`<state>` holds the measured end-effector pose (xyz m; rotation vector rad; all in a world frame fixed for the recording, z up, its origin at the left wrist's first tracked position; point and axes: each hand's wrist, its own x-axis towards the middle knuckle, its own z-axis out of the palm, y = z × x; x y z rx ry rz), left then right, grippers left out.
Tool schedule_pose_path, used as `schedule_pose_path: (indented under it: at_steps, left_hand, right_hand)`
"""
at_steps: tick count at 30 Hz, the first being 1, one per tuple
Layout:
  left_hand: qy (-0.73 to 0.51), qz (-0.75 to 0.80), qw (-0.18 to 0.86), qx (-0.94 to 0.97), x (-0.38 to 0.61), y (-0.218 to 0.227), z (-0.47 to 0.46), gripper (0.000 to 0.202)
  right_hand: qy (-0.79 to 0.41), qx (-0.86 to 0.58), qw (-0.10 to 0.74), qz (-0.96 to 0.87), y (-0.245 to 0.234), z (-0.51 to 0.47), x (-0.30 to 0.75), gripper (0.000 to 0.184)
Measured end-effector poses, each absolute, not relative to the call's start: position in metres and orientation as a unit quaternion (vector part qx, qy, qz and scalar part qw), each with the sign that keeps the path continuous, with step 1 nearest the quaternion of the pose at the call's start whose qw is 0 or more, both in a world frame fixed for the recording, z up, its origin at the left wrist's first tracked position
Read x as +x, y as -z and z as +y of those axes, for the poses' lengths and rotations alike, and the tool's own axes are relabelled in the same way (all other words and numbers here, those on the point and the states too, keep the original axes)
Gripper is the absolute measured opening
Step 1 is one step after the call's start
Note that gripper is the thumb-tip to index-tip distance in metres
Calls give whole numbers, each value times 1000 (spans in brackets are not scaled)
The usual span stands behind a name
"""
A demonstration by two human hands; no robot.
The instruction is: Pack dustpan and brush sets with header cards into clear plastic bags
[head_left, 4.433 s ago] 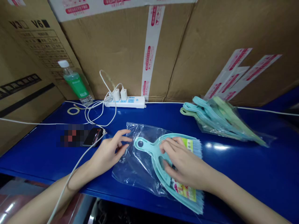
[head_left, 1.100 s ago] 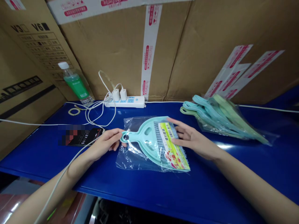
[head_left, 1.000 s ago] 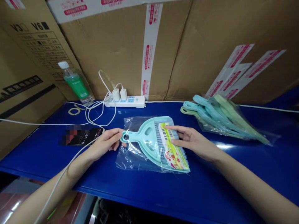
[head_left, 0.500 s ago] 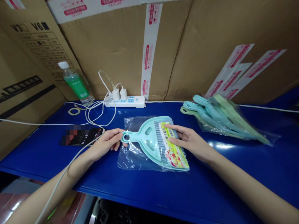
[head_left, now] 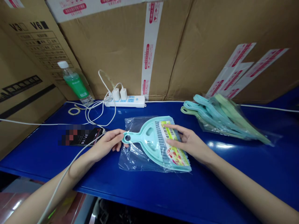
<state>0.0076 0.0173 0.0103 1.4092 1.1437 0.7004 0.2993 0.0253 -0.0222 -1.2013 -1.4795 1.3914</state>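
A light-blue dustpan [head_left: 150,141] with a grey-bristled brush [head_left: 161,137] lies in a clear plastic bag [head_left: 133,158] on the blue table. Its handle points left, and a yellow printed label [head_left: 176,152] covers part of the bristles. My left hand [head_left: 109,141] is closed on the ring end of the handle, thumb on top. On the label, at the bristle side, rests my right hand [head_left: 187,141]. Its index finger and thumb lie spread apart there, while the other fingers are curled and partly hidden.
Several bagged blue and green dustpans [head_left: 224,119] lie at the right rear. Behind stands a power strip [head_left: 133,101] with white cables, beside a green-labelled bottle [head_left: 77,84]. A phone [head_left: 86,137] lies left of my left hand. Cardboard [head_left: 112,46] walls the back.
The bagged dustpan has shifted slightly to the right, with my left hand still on its handle. My right fingertips sit a little further left over the label.
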Motion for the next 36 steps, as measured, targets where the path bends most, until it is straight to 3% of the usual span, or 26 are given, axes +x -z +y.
schedule_pose_path:
  at_steps: [17, 25, 31, 36]
  left_hand:
    - [-348, 472, 563, 582, 7, -5, 18, 34]
    - [-357, 463, 586, 561, 8, -4, 17, 36]
    - [-347, 447, 605, 560, 12, 0, 15, 40]
    - [-346, 439, 608, 564, 13, -1, 14, 37]
  right_hand:
    - [-567, -481, 400, -536, 23, 26, 300, 60]
    - [-491, -505, 414, -578, 26, 25, 295, 52]
    - [-301, -542, 435, -653, 31, 23, 290, 37]
    - [-304, -549, 441, -642, 32, 23, 289, 37]
